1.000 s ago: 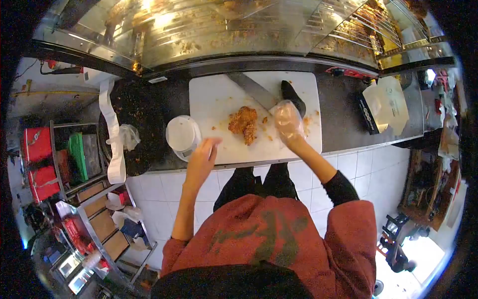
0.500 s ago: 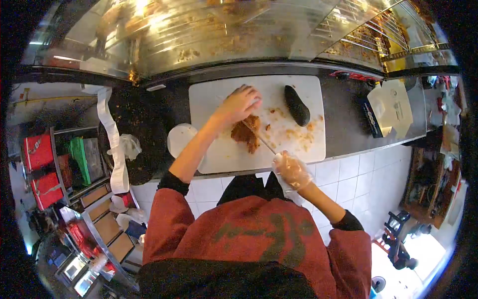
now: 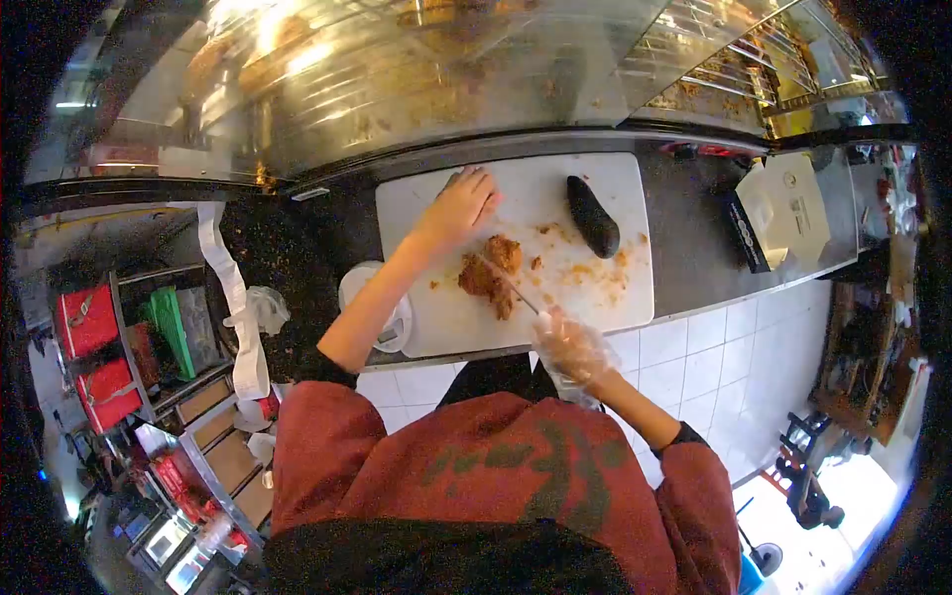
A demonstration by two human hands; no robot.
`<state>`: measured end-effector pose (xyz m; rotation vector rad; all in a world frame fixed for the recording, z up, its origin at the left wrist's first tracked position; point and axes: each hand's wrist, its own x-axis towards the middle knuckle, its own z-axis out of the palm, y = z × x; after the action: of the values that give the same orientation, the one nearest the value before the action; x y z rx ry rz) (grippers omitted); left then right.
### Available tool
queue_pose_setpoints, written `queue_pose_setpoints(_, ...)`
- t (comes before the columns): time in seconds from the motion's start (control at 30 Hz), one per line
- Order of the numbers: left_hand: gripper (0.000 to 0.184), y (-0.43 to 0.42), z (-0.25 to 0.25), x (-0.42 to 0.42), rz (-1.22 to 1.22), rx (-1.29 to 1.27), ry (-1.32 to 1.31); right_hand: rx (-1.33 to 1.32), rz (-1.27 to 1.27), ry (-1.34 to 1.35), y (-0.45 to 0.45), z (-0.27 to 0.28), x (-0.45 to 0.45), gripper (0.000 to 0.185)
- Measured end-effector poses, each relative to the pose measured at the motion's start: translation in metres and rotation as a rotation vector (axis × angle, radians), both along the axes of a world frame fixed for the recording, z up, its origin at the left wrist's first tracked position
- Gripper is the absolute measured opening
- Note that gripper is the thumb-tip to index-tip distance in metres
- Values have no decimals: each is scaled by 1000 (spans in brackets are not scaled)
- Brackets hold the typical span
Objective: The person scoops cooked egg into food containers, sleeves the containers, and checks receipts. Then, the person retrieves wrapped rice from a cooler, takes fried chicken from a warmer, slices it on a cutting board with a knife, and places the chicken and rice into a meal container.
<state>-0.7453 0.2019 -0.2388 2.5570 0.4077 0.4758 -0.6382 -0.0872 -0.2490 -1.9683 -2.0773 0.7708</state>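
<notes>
A browned, crumb-coated piece of food point(image 3: 489, 277) lies on the white cutting board point(image 3: 526, 183) with a knife point(image 3: 512, 286) across it. My right hand point(image 3: 567, 347), in a clear plastic glove, is closed around the knife's handle at the board's near edge. Beyond the food, my bare left hand point(image 3: 462, 206) rests over the blade's far end with its fingers pressed together; the contact beneath the palm is hidden. A long black object point(image 3: 593, 216) lies on the board's right side, with crumbs near it.
A white round lidded container point(image 3: 393, 319) stands left of the board, partly behind my left forearm. An open carton point(image 3: 783, 213) sits on the counter at the right. Behind the counter is a glass-fronted case point(image 3: 446, 89). A paper strip point(image 3: 226, 268) hangs at the left.
Since a second ago, my right hand has taken the knife and moved toward me. My left hand has moved forward over the blade, and the knife now crosses the food.
</notes>
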Motion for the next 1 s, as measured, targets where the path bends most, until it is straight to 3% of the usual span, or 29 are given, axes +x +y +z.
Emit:
queue_pose_setpoints(0.03,19,-9,-3,-6,-2,-12,7,194,123,-179,-12,2,-5,29)
queue_pose_setpoints(0.07,22,-20,-6,-13,9,-70,42,184,125,-174,-19,1,-10,29)
queue_pose_setpoints(0.17,25,-25,-16,-17,48,-88,102,-79,-73,-55,-14,-2,-31,28)
queue_pose_setpoints(0.23,25,-26,-22,-22,70,-65,139,-466,-265,45,-5,1,-39,33)
queue_pose_setpoints(0.3,28,-14,-25,-20,-8,-78,195,-256,-296,81,-7,-28,-44,38)
queue_pose_setpoints(0.33,24,-10,-39,-21,-62,214,-23,-245,-178,55,8,16,-36,44)
queue_pose_setpoints(0.47,24,-1,-35,-27,33,134,45,-276,-398,67,8,-31,-45,42)
queue_pose_setpoints(0.53,21,7,-41,-28,61,99,-11,81,-305,373,2,-19,-29,32)
queue_pose_setpoints(0.63,19,-10,7,-26,102,167,-110,158,-127,76,12,19,-18,26)
queue_pose_setpoints(0.7,19,-22,1,-34,91,142,-89,80,89,-58,4,35,-24,27)
queue_pose_setpoints(0.77,21,-29,-16,-45,100,-2,58,-66,-57,27,-16,-17,-39,29)
queue_pose_setpoints(0.9,23,-28,-41,-41,131,22,32,112,-233,149,-9,-9,-55,27)
queue_pose_setpoints(0.93,23,-21,-50,-40,97,79,38,-92,-368,392,-6,-26,-57,27)
queue_pose_setpoints(1.0,24,-16,-49,-41,57,143,34,-289,-507,628,0,-24,-62,29)
